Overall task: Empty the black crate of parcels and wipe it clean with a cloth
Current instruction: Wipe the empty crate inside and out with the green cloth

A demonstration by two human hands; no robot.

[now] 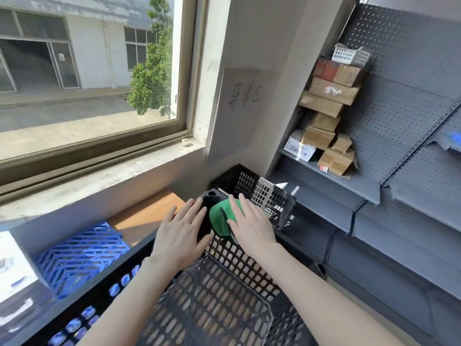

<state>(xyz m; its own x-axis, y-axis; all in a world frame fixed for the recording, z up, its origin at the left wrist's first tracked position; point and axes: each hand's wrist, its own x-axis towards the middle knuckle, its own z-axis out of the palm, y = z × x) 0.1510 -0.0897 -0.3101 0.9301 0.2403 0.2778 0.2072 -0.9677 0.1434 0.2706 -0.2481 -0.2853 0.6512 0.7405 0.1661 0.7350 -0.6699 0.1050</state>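
The black perforated crate [219,295] lies below me with nothing inside it, its far wall under both hands. My left hand [180,231] rests flat with straight fingers on the far left corner of the crate. My right hand [249,223] presses a green cloth [220,221] against the top of the far wall, fingers straight. Cardboard parcels [324,116] are stacked on the grey shelf at upper right.
A second black crate [252,186] stands behind the first, against the wall. A blue crate [79,253] lies at left beside a wooden surface [144,213]. Grey pegboard shelving [399,171] fills the right side. A window ledge [99,176] runs along the left wall.
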